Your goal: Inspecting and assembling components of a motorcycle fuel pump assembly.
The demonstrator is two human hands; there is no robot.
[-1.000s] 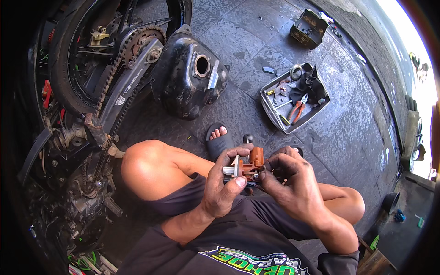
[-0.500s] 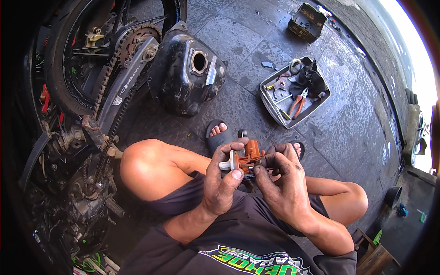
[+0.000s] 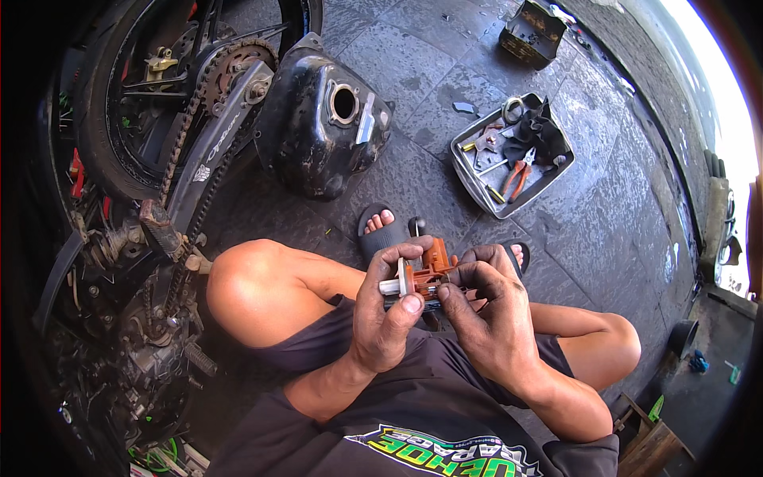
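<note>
Presently, the orange plastic part (image 3: 435, 254) is near us, in the middle, between our two hands. Our left hand (image 3: 380, 322) grips it from the left, with thumb and fingers closed on it around the white fitting (image 3: 389, 288). Our right hand (image 3: 501, 322) pinches its right side; which small piece is between these fingertips, we cannot tell. Farther, a black tank (image 3: 310, 127) stands at left, and pliers (image 3: 520, 175) lie in a grey tray (image 3: 467, 183) at right.

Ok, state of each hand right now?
Left hand: closed, holding the orange part.
Right hand: fingers closed in at the part's right side; what they pinch can't be told.
</note>
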